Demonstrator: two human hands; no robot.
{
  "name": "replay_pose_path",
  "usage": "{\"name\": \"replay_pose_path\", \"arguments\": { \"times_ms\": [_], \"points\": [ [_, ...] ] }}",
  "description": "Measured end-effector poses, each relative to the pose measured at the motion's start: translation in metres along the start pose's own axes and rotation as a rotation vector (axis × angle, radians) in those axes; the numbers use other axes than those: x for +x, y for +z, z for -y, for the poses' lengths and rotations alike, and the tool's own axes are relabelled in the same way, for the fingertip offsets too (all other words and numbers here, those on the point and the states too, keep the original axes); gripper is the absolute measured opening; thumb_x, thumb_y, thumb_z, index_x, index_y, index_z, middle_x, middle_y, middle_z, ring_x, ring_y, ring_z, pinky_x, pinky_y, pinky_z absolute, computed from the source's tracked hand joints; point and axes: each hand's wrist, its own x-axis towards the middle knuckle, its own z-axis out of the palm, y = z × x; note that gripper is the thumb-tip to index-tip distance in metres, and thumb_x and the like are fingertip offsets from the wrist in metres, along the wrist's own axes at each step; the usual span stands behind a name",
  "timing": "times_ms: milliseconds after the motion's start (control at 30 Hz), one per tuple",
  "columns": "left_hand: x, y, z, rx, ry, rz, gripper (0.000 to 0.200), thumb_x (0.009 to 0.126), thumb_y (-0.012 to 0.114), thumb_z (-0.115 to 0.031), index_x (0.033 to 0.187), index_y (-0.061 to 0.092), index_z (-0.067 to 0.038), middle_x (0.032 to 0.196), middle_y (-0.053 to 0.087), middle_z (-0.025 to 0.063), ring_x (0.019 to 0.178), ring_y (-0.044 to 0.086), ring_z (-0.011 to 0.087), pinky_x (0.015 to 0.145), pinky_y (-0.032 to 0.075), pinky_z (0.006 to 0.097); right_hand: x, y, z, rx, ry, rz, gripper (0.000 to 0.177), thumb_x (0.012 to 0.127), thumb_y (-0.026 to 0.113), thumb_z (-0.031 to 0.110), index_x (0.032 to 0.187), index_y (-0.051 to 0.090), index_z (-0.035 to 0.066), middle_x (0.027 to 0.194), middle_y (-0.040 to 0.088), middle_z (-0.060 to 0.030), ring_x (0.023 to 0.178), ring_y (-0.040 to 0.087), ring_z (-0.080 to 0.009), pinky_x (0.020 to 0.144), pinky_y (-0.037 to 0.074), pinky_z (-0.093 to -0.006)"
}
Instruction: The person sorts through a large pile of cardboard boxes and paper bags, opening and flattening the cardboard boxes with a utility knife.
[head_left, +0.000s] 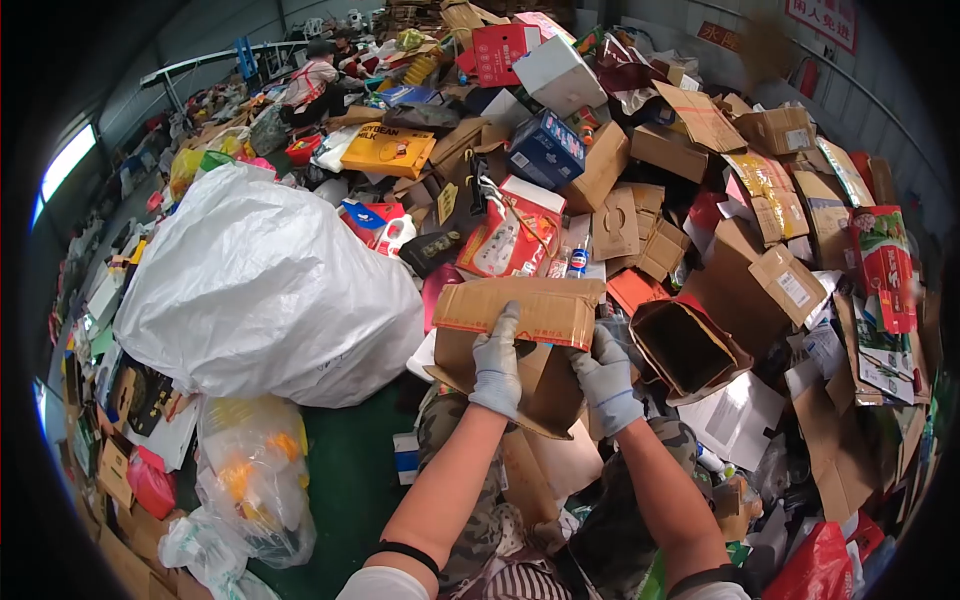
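A brown cardboard box [465, 350], partly opened out, is held between my two gloved hands in front of my lap. My left hand [498, 365] grips its front panel, with the fingers pointing up near the printed upper flap. My right hand [608, 378] has hold of the box's right edge. An open brown box [685, 345] lies just right of my right hand, its dark inside showing. Above the held box are a red and white package [515, 225] and a small blue can [578, 262].
A large white sack [260, 290] bulges at the left, above a clear bag [255, 470] with yellow items. Piled cardboard [770, 270] and packaging surround me on the right and ahead. Another person [312, 82] is at the far back left. Green floor [345, 470] shows beside my left arm.
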Motion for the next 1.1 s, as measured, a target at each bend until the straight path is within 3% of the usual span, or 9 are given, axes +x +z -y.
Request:
{"name": "replay_pose_path", "arguments": {
  "times_ms": [133,233,333,400,567,733,900,1033,1100],
  "points": [
    [-0.017,0.011,-0.006,0.155,0.075,-0.047,0.049,0.077,0.070,-0.046,0.099,0.060,-0.003,0.090,0.059,0.0032,0.078,0.054,0.0111,0.071,0.045,0.0271,0.016,-0.009,-0.007,-0.121,-0.156,-0.190,0.047,0.077,0.073,0.016,0.116,0.051,0.002,0.097,0.062,-0.0042,0.080,0.056,-0.0082,0.068,0.047,-0.0236],
    [-0.014,0.002,0.013,0.257,0.149,0.032,0.049,0.080,0.067,-0.047,0.100,0.060,-0.003,0.091,0.058,0.0018,0.076,0.053,0.0107,0.067,0.045,0.0278,0.021,-0.008,-0.028,-0.232,0.024,0.067,0.055,0.071,0.078,0.021,0.117,0.053,0.004,0.103,0.064,-0.0067,0.085,0.059,-0.0106,0.071,0.048,-0.0260],
    [0.007,-0.012,0.017,0.046,0.235,0.151,0.047,0.081,0.067,-0.042,0.107,0.058,-0.004,0.096,0.057,0.0001,0.078,0.053,0.0100,0.067,0.046,0.0277,0.006,-0.005,-0.020,-1.027,0.216,0.351,0.055,0.073,0.070,0.044,0.113,0.060,0.008,0.113,0.063,-0.0110,0.101,0.061,-0.0249,0.083,0.048,-0.0360],
    [-0.009,-0.008,-0.034,-0.334,0.184,0.394,0.050,0.087,0.062,-0.034,0.125,0.045,-0.007,0.119,0.056,0.0077,0.107,0.057,0.0211,0.089,0.049,0.0402,0.001,-0.002,-0.023,-1.351,0.314,0.693,0.055,0.074,0.063,0.053,0.111,0.062,0.012,0.115,0.062,-0.0101,0.105,0.059,-0.0283,0.087,0.046,-0.0377],
    [-0.022,-0.055,-0.105,-0.447,0.159,0.375,0.047,0.088,0.061,-0.030,0.126,0.044,-0.006,0.118,0.057,0.0086,0.109,0.055,0.0241,0.097,0.043,0.0429,-0.019,0.006,-0.046,-1.240,0.271,0.694,0.042,0.074,0.064,0.043,0.104,0.066,0.013,0.103,0.065,-0.0114,0.098,0.062,-0.0275,0.082,0.048,-0.0358],
    [-0.099,-0.044,-0.138,0.213,0.415,0.483,0.035,0.084,0.067,-0.019,0.114,0.058,-0.004,0.109,0.061,0.0031,0.101,0.054,0.0106,0.089,0.043,0.0279,-0.012,0.003,-0.058,-1.027,0.278,0.632,0.027,0.077,0.065,0.022,0.093,0.066,0.001,0.066,0.064,-0.0116,0.050,0.061,-0.0178,0.048,0.049,-0.0322],
    [-0.161,-0.067,-0.230,1.001,1.501,0.296,0.037,0.075,0.068,-0.023,0.107,0.060,-0.006,0.100,0.063,0.0137,0.089,0.060,0.0308,0.082,0.046,0.0405,-0.005,0.007,-0.081,-1.103,0.406,0.699,0.026,0.078,0.064,0.020,0.092,0.063,-0.002,0.061,0.059,-0.0108,0.046,0.057,-0.0192,0.044,0.045,-0.0333],
    [-0.242,-0.133,-0.332,1.208,1.717,0.113,0.039,0.075,0.066,-0.027,0.106,0.060,-0.005,0.102,0.062,0.0166,0.096,0.056,0.0342,0.088,0.043,0.0413,-0.006,0.015,-0.096,-1.220,0.387,0.784,0.025,0.079,0.064,0.022,0.086,0.062,-0.003,0.058,0.058,-0.0122,0.044,0.056,-0.0209,0.042,0.045,-0.0354],
    [-0.304,-0.202,-0.389,1.472,1.532,-0.310,0.031,0.082,0.062,-0.028,0.103,0.062,-0.006,0.090,0.063,0.0110,0.084,0.057,0.0263,0.077,0.044,0.0360,-0.005,0.022,-0.100,-1.187,0.378,0.780,0.030,0.082,0.062,0.027,0.084,0.064,-0.003,0.058,0.058,-0.0120,0.046,0.057,-0.0206,0.044,0.046,-0.0354]
  ]
}}
